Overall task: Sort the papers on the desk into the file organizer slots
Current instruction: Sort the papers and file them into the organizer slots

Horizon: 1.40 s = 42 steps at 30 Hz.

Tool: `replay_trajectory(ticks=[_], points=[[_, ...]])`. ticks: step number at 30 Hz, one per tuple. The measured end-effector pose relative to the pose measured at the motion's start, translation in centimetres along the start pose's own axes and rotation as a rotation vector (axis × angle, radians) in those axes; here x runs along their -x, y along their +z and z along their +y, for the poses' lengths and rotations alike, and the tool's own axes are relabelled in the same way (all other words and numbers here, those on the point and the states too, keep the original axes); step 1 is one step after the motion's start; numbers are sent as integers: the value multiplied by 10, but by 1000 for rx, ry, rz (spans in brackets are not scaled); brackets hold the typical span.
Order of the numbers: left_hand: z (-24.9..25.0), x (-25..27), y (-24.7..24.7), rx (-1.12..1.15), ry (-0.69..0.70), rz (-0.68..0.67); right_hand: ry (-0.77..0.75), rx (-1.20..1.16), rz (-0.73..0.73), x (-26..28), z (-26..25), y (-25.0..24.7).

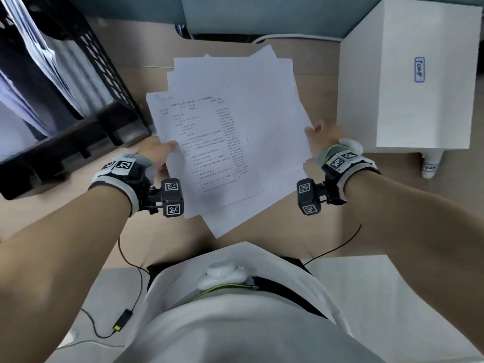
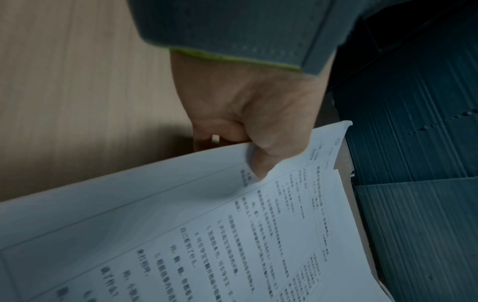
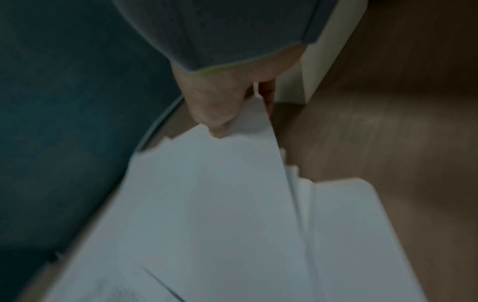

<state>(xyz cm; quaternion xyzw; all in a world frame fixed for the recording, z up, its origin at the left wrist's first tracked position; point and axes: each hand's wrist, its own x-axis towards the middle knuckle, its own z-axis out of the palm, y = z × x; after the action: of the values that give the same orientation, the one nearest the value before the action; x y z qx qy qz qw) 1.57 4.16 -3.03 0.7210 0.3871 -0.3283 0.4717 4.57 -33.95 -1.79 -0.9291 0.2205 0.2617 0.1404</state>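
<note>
A fanned stack of white papers (image 1: 235, 121) is held above the wooden desk between both hands. The top sheet (image 1: 207, 150) is printed with lines of text. My left hand (image 1: 157, 150) pinches the left edge of the stack, thumb on top of the printed sheet (image 2: 232, 235). My right hand (image 1: 322, 137) pinches the right edge, thumb on the blank sheets (image 3: 207, 194). The black mesh file organizer (image 1: 78, 82) stands at the left, with papers standing in its slots.
A white box (image 1: 408, 82) with a small blue label stands on the desk at the right, close to my right hand. A white marker (image 1: 429, 166) lies beside its front. A teal partition (image 1: 262, 14) runs along the back.
</note>
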Motion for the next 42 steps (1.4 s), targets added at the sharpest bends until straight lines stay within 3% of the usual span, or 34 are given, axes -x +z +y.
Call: replay_trajectory(ticks=[3, 6, 8, 12, 16, 19, 23, 27, 31, 39, 42], points=[[-2, 14, -11, 90, -3, 12, -219, -332, 258, -1, -8, -39], [-6, 23, -23, 130, 19, 40, -467, -426, 383, 15, -33, -69], [-9, 37, -31, 130, 44, 17, -644, -390, 351, 40, -47, -67], [-23, 58, -40, 145, 81, 55, -858, -29, 51, 88, -62, -13], [-44, 67, -57, 188, 70, 120, -816, 382, -58, 116, -68, 33], [-54, 70, -65, 166, 38, 140, -855, 513, -38, 127, -68, 42], [-69, 74, -70, 215, 15, 169, -871, 515, -9, 137, -68, 40], [-69, 81, -73, 212, 77, 198, -795, 538, -5, 138, -61, 32], [-62, 93, -85, 167, 116, 255, -722, 591, -100, 145, -70, 34], [-70, 111, -119, 255, 194, 354, -781, 479, -187, 163, -114, 49], [-77, 119, -132, 255, 253, 377, -848, 290, -192, 167, -135, 48]])
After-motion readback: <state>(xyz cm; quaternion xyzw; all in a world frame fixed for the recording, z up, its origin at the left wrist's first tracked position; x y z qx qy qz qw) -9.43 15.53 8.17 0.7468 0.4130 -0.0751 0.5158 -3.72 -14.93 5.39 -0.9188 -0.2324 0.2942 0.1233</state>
